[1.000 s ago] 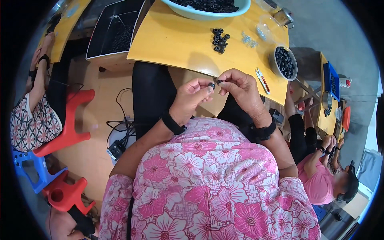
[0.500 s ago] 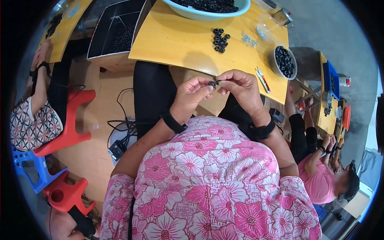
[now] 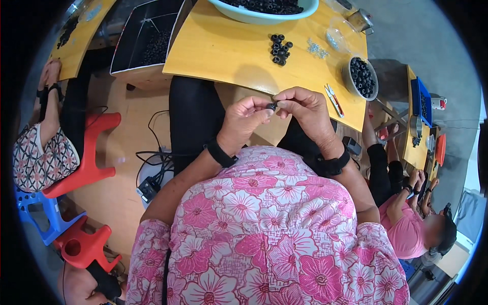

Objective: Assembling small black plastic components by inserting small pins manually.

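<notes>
Between my two hands, just off the near edge of the yellow table (image 3: 218, 56), is a small black ring-shaped part (image 3: 271, 107). My left hand (image 3: 243, 120) pinches it between thumb and forefinger. My right hand (image 3: 306, 113) is closed in a pinch against the part's right side; whether something small sits in those fingertips is hidden. On the table beyond lies a loose cluster of black ring-shaped parts (image 3: 279, 50). To its right is a scatter of tiny shiny pieces (image 3: 317, 49). Small red-handled snips (image 3: 335, 101) rest by the table's right edge.
A pale green basin (image 3: 264, 18) and a grey bowl (image 3: 351, 84) hold black parts. Beside them are a clear tub (image 3: 339, 38) and a metal cup (image 3: 362, 21). A black-lined box (image 3: 147, 38) stands left. Other people sit on both sides; a red stool (image 3: 96, 157) is at left.
The black part has turned slightly in my fingertips, and my hands have barely shifted. At the far left, another person's hands have drawn back a little from their table.
</notes>
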Demonstrator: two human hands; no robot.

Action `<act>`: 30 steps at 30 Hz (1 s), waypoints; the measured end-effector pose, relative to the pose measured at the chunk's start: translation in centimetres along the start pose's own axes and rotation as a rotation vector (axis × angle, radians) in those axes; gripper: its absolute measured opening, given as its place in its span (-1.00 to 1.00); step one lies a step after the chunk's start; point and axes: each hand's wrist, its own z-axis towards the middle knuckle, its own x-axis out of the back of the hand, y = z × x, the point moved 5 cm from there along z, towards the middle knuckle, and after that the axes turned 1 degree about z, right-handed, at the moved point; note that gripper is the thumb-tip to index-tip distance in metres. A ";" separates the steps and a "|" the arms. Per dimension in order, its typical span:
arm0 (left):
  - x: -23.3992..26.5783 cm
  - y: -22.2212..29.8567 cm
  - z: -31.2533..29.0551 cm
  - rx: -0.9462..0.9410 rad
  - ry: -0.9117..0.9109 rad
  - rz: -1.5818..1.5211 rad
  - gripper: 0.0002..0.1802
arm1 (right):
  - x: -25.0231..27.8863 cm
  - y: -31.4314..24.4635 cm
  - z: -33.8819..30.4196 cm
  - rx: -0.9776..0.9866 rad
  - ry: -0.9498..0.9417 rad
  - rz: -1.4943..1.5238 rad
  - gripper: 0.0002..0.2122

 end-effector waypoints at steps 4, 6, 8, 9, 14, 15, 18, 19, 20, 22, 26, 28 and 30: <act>-0.1 0.1 0.0 0.016 0.006 0.008 -0.83 | 0.0 0.2 0.0 0.007 0.004 0.000 -0.90; -0.1 0.0 0.0 0.011 0.007 0.022 -0.83 | 0.0 0.3 0.0 0.013 0.002 0.012 -0.91; 0.0 -0.1 0.0 0.005 0.007 0.036 -0.84 | -0.1 0.3 0.0 0.042 -0.007 -0.004 -0.92; 0.1 -0.1 0.0 0.008 -0.001 0.036 -0.84 | -0.1 0.4 0.0 0.041 -0.007 -0.004 -0.92; 0.3 -0.5 0.0 0.010 0.007 0.064 -0.85 | -0.5 -0.4 -0.2 0.117 0.010 -0.099 -0.94; 0.4 -0.5 0.0 0.005 0.006 0.064 -0.85 | -0.6 -0.4 -0.2 0.117 0.009 -0.100 -0.94; 0.3 -0.6 0.0 0.002 0.011 0.063 -0.86 | -0.7 -0.1 -0.3 0.106 0.009 -0.068 -0.96; 0.3 -0.5 0.0 -0.005 0.014 0.060 -0.87 | -0.7 0.0 -0.3 0.091 0.006 -0.067 -0.95; 0.3 -0.6 0.0 -0.006 0.015 0.058 -0.87 | -0.6 0.2 -0.3 0.076 0.003 -0.067 -0.95; 0.4 -0.6 -0.1 -0.046 0.019 0.071 -0.87 | -0.4 0.7 -0.1 0.000 -0.009 -0.015 -0.93; 0.2 -0.3 -0.3 -0.052 0.028 0.077 -0.88 | -0.5 1.4 0.0 -0.183 -0.016 0.117 -0.90; 0.1 -0.2 -0.3 -0.042 0.037 0.055 -0.87 | -0.3 2.1 0.1 -0.201 -0.025 0.128 -0.89; 0.1 -0.4 -0.2 -0.057 0.043 0.072 -0.88 | -0.2 2.5 0.1 -0.220 -0.035 0.139 -0.88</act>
